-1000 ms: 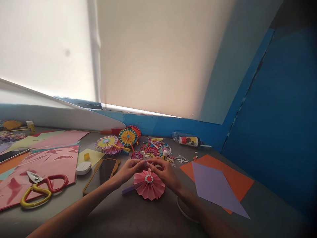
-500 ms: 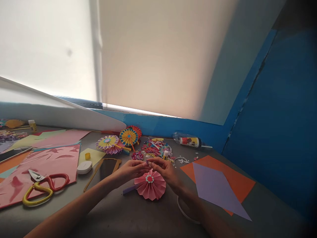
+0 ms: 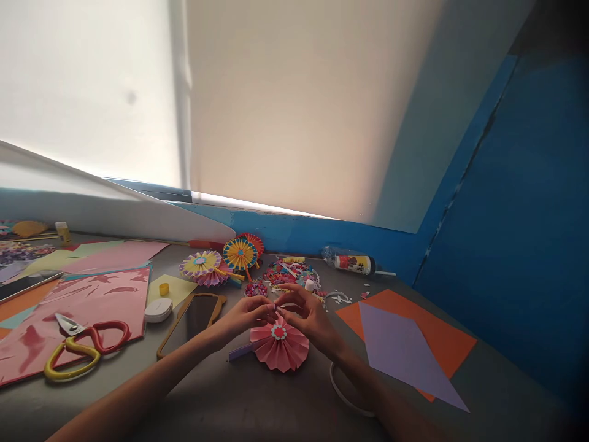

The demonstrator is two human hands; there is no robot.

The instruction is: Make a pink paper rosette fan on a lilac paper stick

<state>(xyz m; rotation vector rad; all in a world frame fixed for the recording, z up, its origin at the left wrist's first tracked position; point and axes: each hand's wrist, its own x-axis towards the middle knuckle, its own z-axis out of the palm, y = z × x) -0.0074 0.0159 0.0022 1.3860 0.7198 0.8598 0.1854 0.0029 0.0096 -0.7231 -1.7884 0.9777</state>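
Above the upper edge of a pink pleated paper rosette (image 3: 280, 353), my left hand (image 3: 252, 313) and my right hand (image 3: 307, 314) meet at the fingertips. A tiny purple piece (image 3: 275, 307), which looks like paper, is pinched between them, mostly hidden by the fingers. My right hand's upper fingers are raised and bent over it. The rosette lies on the table with a white-and-red flower at its centre. From its left side sticks out a folded purple paper strip (image 3: 241, 352).
Scissors (image 3: 73, 350) lie on a pink packet (image 3: 119, 301) at left, near a phone (image 3: 193, 319) and white case (image 3: 159, 310). Finished rosettes (image 3: 200, 265), paper scraps (image 3: 294, 273) and a glue bottle (image 3: 354, 264) sit behind. Purple paper (image 3: 405, 350) overlaps orange paper (image 3: 442, 331) at right.
The fingers of my right hand have lifted and spread a little above the purple piece. Both hands stay over the rosette, which has not moved on the table.
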